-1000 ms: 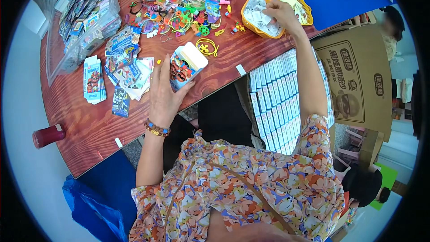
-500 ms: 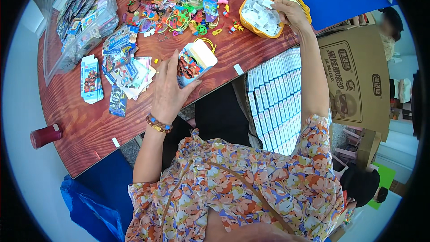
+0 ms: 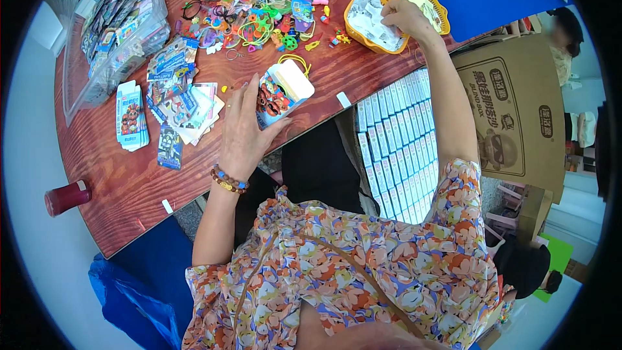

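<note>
Your left hand (image 3: 243,131) clasps the small open printed box (image 3: 280,91), fingers wrapped along its near side, just above the table's wooden edge (image 3: 123,181). Your right hand (image 3: 407,18) dips into the yellow basket (image 3: 363,32) of white packets, seemingly pinching one, though I can't tell for sure. Loose hold on the tilted box could spill it toward the colourful trinkets (image 3: 259,13) beyond.
</note>
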A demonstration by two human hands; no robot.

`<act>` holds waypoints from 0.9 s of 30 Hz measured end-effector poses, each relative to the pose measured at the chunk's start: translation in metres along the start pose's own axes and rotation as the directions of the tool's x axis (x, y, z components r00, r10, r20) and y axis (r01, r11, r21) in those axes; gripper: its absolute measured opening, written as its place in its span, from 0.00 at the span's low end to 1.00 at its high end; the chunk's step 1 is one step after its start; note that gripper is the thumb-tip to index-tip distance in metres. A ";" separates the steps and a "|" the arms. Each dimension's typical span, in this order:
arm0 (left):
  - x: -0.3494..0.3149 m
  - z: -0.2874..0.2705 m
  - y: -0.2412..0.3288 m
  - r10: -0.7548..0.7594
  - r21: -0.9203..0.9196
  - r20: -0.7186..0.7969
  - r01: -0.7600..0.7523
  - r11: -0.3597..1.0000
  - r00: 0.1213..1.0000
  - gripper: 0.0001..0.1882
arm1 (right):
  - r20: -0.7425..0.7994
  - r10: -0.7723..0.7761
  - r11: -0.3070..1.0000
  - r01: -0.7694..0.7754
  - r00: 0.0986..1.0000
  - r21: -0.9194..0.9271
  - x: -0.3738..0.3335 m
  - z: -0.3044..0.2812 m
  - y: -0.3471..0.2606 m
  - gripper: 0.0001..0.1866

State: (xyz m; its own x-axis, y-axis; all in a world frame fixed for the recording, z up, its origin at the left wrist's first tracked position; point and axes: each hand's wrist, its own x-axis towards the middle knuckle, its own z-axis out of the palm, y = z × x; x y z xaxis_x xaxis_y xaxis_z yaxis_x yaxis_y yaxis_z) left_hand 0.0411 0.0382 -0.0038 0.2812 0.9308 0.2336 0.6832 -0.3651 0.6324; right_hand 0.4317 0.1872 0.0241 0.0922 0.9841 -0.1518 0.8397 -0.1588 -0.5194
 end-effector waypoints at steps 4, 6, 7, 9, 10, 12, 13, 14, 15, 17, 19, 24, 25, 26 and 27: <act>-0.001 0.000 -0.003 0.021 -0.025 -0.024 -0.021 0.999 1.000 0.48 | 0.006 -0.040 0.999 0.040 0.999 0.009 -0.004 -0.005 0.003 0.02; -0.001 -0.002 -0.003 -0.006 -0.038 -0.007 0.006 0.999 1.000 0.48 | -0.003 -0.058 0.996 0.058 0.998 0.066 -0.005 -0.003 0.003 0.02; -0.001 -0.003 -0.002 -0.028 -0.053 0.012 0.029 0.998 1.000 0.48 | -0.016 -0.071 0.990 0.073 0.997 0.122 -0.006 -0.004 0.003 0.02; 0.000 -0.001 -0.001 -0.010 -0.040 0.013 0.010 0.999 1.000 0.48 | -0.060 -0.103 0.978 0.112 0.993 0.177 -0.008 -0.009 0.017 0.02; 0.001 -0.001 0.000 0.006 -0.022 0.013 -0.006 1.000 1.000 0.48 | -0.103 -0.136 0.960 0.156 0.985 0.234 -0.008 -0.011 0.023 0.02; 0.000 -0.002 -0.002 -0.012 -0.018 0.019 0.012 1.000 1.000 0.48 | -0.093 -0.097 0.957 0.119 0.991 0.266 -0.014 -0.010 0.011 0.03; -0.001 -0.003 -0.003 -0.024 -0.016 0.028 0.025 1.000 0.999 0.48 | -0.085 -0.054 0.952 0.076 0.995 0.295 -0.016 -0.010 0.005 0.04; 0.000 -0.002 -0.002 -0.022 -0.019 0.030 0.022 1.000 0.999 0.48 | -0.087 -0.051 0.953 0.074 0.995 0.294 -0.018 -0.013 0.005 0.04; 0.000 -0.001 -0.002 -0.019 -0.008 0.028 0.019 1.000 0.999 0.48 | -0.076 -0.054 0.947 0.075 0.996 0.313 -0.020 -0.015 0.005 0.04; 0.000 0.000 -0.001 -0.016 0.004 0.028 0.016 1.000 0.999 0.49 | -0.065 -0.057 0.940 0.075 0.996 0.333 -0.022 -0.016 0.006 0.05; 0.001 0.001 -0.001 -0.025 0.008 0.048 0.024 1.000 0.999 0.48 | -0.072 -0.033 0.906 0.060 0.997 0.419 -0.021 -0.015 0.009 0.07; 0.001 0.002 -0.002 -0.002 0.021 0.033 0.001 1.000 0.999 0.48 | -0.030 -0.014 0.863 0.027 0.999 0.505 -0.023 -0.011 0.001 0.09; 0.001 0.001 -0.001 -0.003 0.023 0.039 0.002 1.000 0.999 0.48 | -0.015 -0.018 0.849 0.023 1.000 0.528 -0.024 -0.010 -0.001 0.09; 0.001 0.001 0.001 -0.003 0.023 0.039 0.002 1.000 0.999 0.48 | -0.015 -0.018 0.849 0.023 1.000 0.528 -0.023 -0.010 0.003 0.09; 0.002 0.002 0.002 0.017 0.028 0.030 -0.018 0.999 0.999 0.48 | 0.039 -0.018 0.828 -0.007 0.999 0.560 -0.022 -0.012 0.007 0.08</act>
State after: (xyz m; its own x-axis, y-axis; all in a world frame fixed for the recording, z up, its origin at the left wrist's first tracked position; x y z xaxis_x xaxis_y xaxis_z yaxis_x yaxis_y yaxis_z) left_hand 0.0442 0.0388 -0.0032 0.3128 0.9236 0.2218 0.6966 -0.3818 0.6075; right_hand 0.4419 0.1656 0.0335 0.0564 0.9830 -0.1749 0.3949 -0.1829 -0.9003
